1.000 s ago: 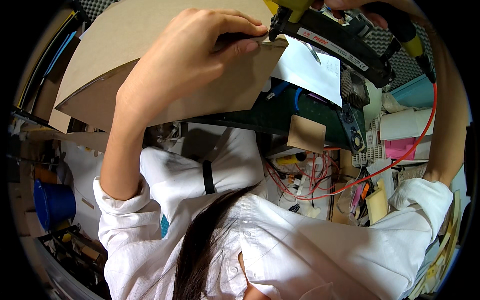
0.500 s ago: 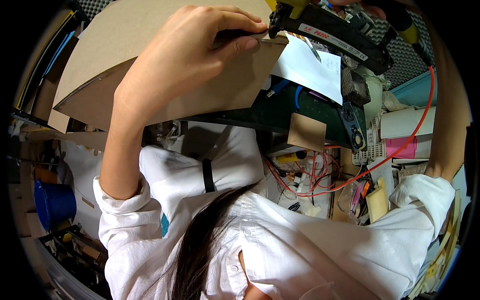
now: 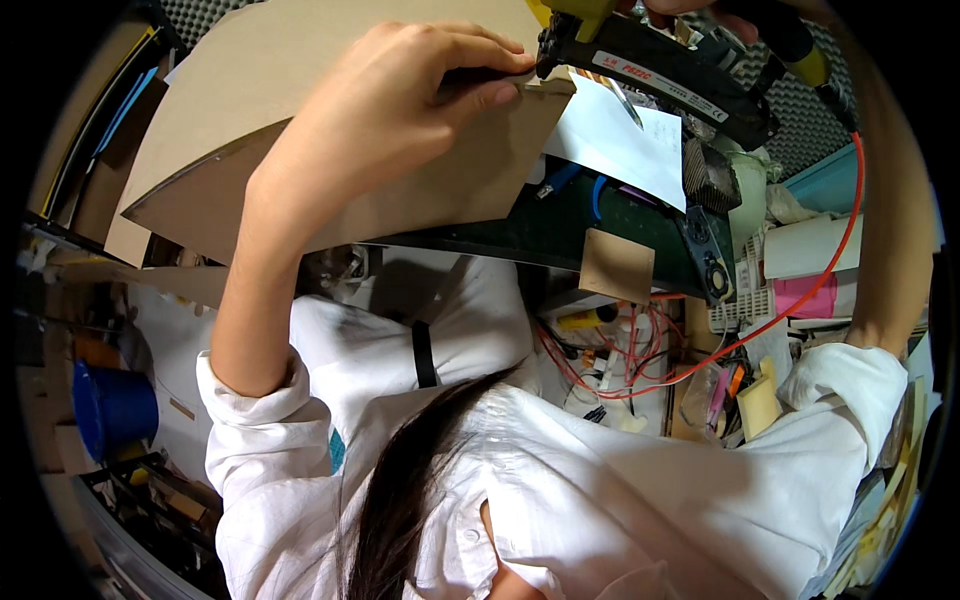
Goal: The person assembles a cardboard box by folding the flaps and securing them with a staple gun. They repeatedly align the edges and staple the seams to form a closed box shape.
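Observation:
A large box-like piece of brown fibreboard (image 3: 230,95) takes up the upper left, with a curved edge between its top and its front face. My left hand (image 3: 385,115) grips its near right corner, fingers on top and thumb on the front face. At the upper edge my right hand (image 3: 738,24) shows only in part, closed around a black and yellow pneumatic nail gun (image 3: 650,82). The gun's nose meets the board's corner, just right of my left fingertips. From the gun's handle a red air hose (image 3: 845,230) curves down.
Beyond the corner a white paper sheet (image 3: 640,140) lies on the dark green bench (image 3: 545,225), with a small brown board piece (image 3: 616,264) at its front edge. Red hose coils and cables (image 3: 630,350) sit below. A blue bucket (image 3: 115,405) stands at the left.
The view has shifted slightly, and the board and my left arm appear a little further right. The nail gun's rear end has dipped slightly left, its nose staying at the corner.

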`<control>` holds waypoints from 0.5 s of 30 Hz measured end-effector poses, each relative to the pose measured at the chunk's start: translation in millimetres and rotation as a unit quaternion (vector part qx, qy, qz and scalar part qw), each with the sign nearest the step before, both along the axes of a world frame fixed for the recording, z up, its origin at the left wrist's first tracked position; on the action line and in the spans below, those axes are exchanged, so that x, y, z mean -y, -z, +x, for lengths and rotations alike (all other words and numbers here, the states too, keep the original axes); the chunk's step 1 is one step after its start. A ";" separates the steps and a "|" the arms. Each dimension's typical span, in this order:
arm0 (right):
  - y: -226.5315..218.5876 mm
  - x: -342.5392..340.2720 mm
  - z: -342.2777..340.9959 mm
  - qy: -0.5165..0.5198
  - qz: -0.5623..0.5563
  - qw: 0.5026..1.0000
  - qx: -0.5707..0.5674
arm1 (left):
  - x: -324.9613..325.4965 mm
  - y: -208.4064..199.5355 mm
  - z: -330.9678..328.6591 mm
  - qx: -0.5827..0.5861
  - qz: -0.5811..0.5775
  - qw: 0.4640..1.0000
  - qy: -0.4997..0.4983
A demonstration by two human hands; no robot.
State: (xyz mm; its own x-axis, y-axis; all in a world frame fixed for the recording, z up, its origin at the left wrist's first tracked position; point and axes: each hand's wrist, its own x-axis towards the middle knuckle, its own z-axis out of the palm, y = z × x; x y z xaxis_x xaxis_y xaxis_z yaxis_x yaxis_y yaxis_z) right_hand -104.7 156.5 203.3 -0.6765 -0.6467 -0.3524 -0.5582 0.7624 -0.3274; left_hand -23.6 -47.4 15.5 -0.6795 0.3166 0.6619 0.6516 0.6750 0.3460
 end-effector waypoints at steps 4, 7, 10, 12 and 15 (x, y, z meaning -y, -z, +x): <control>3.0 -20.3 2.2 -0.009 -0.058 0.998 -0.026 | 0.8 -5.9 3.9 -0.019 -0.078 0.997 -0.015; 4.5 -46.7 -10.5 -0.017 -0.110 0.990 -0.083 | 14.1 -8.1 20.0 -0.009 -0.085 0.995 -0.060; -1.6 -73.2 -15.1 -0.015 -0.177 0.977 -0.121 | 41.6 -10.3 49.2 0.028 -0.068 0.988 -0.133; -4.5 -65.1 -4.2 -0.045 -0.228 0.971 -0.063 | 63.0 -9.8 65.7 0.049 -0.047 0.984 -0.167; -6.4 -37.4 10.1 -0.111 -0.294 0.946 0.080 | 88.8 -6.7 80.6 0.053 -0.046 0.974 -0.215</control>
